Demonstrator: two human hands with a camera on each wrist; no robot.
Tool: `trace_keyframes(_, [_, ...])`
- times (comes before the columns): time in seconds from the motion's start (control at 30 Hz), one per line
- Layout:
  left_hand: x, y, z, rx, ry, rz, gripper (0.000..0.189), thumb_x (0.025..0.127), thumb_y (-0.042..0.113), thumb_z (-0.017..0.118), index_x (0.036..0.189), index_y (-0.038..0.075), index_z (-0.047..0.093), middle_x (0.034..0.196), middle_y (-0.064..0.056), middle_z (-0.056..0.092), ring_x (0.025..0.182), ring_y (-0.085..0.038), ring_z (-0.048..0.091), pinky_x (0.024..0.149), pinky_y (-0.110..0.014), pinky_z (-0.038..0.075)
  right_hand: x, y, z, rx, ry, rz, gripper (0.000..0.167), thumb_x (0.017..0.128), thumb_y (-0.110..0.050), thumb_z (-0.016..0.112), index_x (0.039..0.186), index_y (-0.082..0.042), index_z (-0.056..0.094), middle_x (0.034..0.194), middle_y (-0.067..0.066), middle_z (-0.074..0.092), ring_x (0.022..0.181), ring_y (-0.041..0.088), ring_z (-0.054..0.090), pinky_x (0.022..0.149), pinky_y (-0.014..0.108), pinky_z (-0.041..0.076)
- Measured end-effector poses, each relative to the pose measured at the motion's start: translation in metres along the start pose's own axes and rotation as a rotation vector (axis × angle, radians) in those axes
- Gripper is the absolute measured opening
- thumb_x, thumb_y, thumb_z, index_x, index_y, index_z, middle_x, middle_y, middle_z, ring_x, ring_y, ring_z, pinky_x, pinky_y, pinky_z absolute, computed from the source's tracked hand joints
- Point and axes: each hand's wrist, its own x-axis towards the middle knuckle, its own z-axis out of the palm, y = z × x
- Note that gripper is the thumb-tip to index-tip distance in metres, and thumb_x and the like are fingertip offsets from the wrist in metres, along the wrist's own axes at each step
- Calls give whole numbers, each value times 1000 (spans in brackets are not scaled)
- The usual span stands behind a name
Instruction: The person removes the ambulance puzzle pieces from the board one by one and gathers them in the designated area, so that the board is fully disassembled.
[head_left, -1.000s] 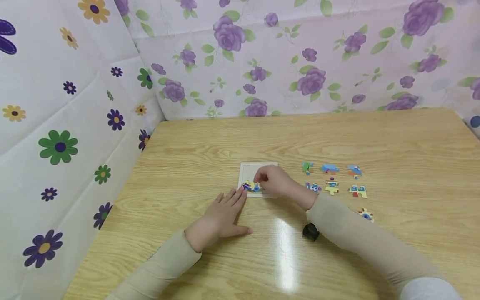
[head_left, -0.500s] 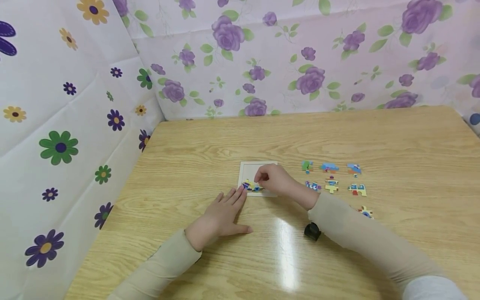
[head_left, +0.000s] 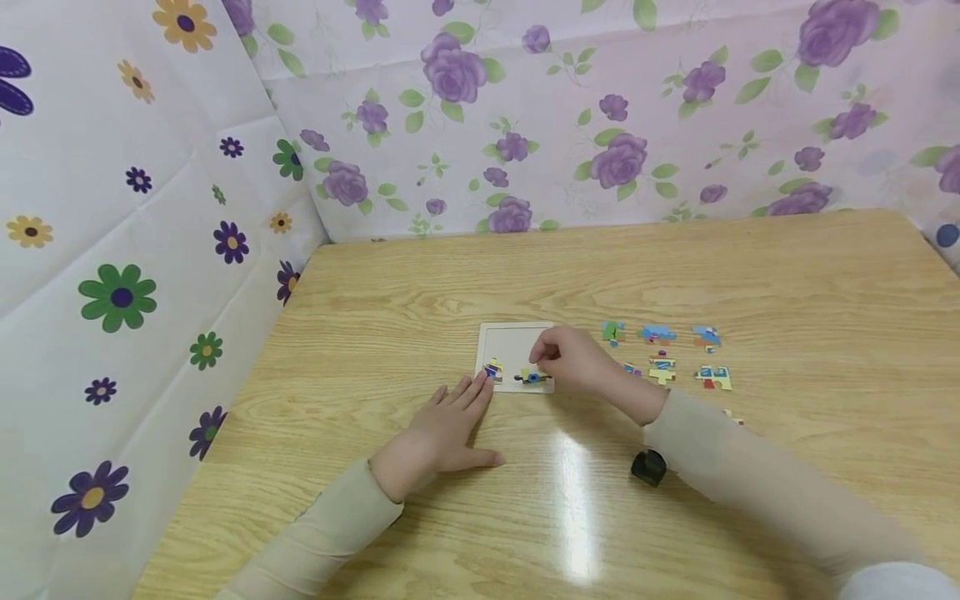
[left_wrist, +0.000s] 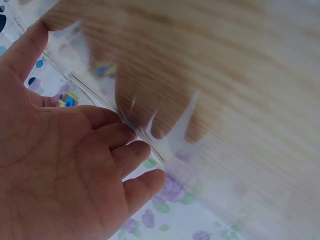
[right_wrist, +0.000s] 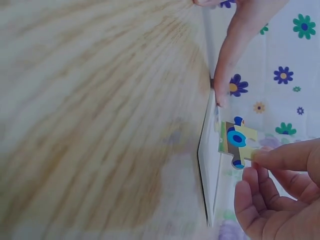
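Observation:
A square puzzle tray with a pale rim lies on the table. One jigsaw piece sits in its lower left corner. My left hand lies with straight fingers spread, its fingertips touching the tray's lower left corner. Between thumb and fingers my right hand pinches another jigsaw piece, yellow with a blue wheel. In the right wrist view that piece is held upright, just off the tray. From the head it appears over the tray's lower right part.
Right of the tray, several loose jigsaw pieces lie in rows on the wooden table. The right forearm partly covers some of them. A black object shows at the right wrist. Flowered cloth hangs behind and at the left.
My right hand has moved to the right with the jigsaw piece, opening a gap from the one in the tray's corner. The left hand has stayed in place.

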Motion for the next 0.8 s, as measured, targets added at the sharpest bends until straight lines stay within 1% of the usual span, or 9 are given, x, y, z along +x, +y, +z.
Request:
trace_keyframes(0.2, [1,-1,1,-5,2,5,97,85,62,57,153,7,14,160,-7,8,147,-26,11,118,-49,14,-12,5,-10,46,11,-5,9,87,3,58,89,1,67,85,11,67,76,16,58,66,27,49])
trace_keyframes(0.4, [2,-2,3,-5,7,15,97,86,61,56,153,7,13,160,-7,7,147,-26,10,118,-50,13,-25,12,-22,44,21,-15,9,87,3,59,89,0,67,87,10,66,77,16,57,67,27,49])
trace_keyframes(0.6, [0,-3,4,-19,11,18,97,85,61,57,153,6,14,160,-8,8,147,-27,12,117,-50,14,-42,16,-35,39,17,25,8,88,0,60,93,-1,67,88,9,66,79,16,58,69,28,49])
trace_keyframes(0.8, [-1,-3,4,-23,15,17,97,85,61,57,153,6,14,160,-8,8,147,-27,11,117,-50,15,-57,25,-45,39,50,32,8,88,1,60,92,-1,67,89,9,66,78,16,57,68,27,50])
